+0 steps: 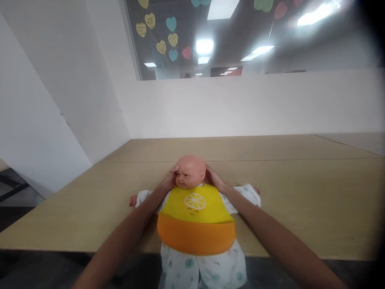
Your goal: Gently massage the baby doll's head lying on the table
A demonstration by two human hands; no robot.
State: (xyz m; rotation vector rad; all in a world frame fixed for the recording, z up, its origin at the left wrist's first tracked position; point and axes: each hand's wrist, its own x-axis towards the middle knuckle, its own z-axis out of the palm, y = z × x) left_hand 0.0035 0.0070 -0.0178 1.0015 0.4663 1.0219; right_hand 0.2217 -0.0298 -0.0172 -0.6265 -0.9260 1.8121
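Observation:
A bald baby doll lies on its back, its head turned a little to the left and its arms spread out. Over its chest is a silicone bib, yellow with a citrus slice and a smiling face above an orange pocket. My left hand holds one side of the doll's head, with the thumb by the forehead. On the other side, my right hand closes round the head behind the ear. Its fingertips are hidden, as is the back of the doll's neck. White patterned clothes cover the doll.
The doll rests on a light wooden table, its legs reaching past the front edge. A white wall stands behind the table, with a window above bearing paper hearts. A pale panel rises at the left.

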